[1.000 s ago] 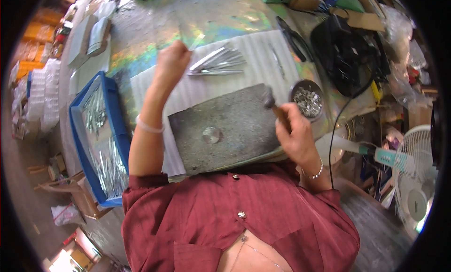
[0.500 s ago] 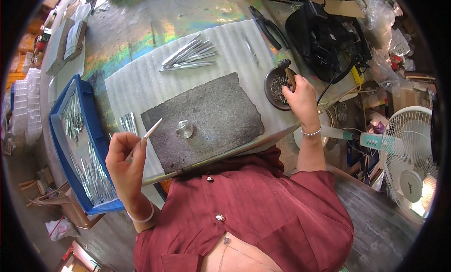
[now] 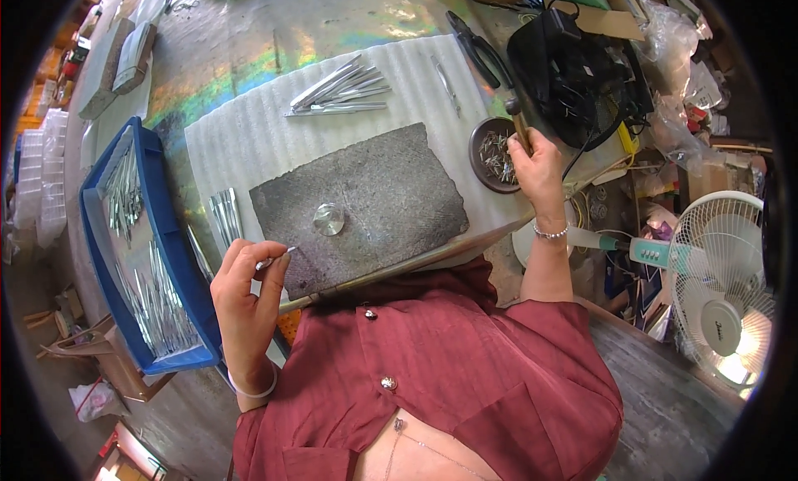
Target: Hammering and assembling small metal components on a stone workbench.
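At the near left corner of a dark rough slab, my left hand pinches a slim silver metal piece, most of it hidden by the fingers. On the slab sits a small round shiny metal block. My right hand is closed on the wooden handle of a small hammer, its dark head pointing away from me. Beside that hand stands a round brown bowl of small metal pins.
A white foam sheet lies under the slab, with a fan of slim silver pieces on it. Left is a blue tray of similar pieces. Black-handled pliers, a black bag-like object and a fan are rightward.
My right hand has come up slightly from the bowl, with the hammer now more upright. My left hand has moved right and down, and the metal piece has turned toward the slab.
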### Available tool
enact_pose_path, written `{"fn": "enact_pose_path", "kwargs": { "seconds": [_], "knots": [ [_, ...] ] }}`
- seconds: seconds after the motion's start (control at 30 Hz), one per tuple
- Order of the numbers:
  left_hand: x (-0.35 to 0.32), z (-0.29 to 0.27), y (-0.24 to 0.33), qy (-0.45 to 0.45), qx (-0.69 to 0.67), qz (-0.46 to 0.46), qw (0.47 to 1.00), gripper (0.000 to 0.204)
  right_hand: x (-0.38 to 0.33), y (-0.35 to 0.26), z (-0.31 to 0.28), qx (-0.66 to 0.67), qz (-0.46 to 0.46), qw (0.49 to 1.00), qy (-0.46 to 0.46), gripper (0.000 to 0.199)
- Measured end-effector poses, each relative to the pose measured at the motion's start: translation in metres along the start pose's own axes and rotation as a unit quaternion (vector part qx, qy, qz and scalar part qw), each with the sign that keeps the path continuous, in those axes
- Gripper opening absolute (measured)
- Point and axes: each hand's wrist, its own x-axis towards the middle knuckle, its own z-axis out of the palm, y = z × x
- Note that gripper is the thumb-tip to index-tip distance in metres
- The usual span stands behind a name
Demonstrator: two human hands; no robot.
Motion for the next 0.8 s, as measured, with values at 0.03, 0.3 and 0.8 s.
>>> {"fn": "enact_pose_path", "kwargs": {
  "seconds": [0.03,0.3,0.8],
  "knots": [
    [0.001,0.001,-0.001,-0.003,0.0,-0.004,1.0,0.01,0.001,0.008,0.001,-0.001,0.001,1.0,0.001,0.019],
    [0.004,0.019,-0.028,-0.031,0.013,0.022,0.999,0.007,-0.008,-0.011,-0.011,0.58,0.1,0.8,-0.115,0.017],
    [-0.02,0.026,-0.025,-0.009,-0.475,-0.142,0.868,0.016,-0.062,-0.114,0.047,0.58,0.141,0.701,-0.39,0.006]
  ]
}}
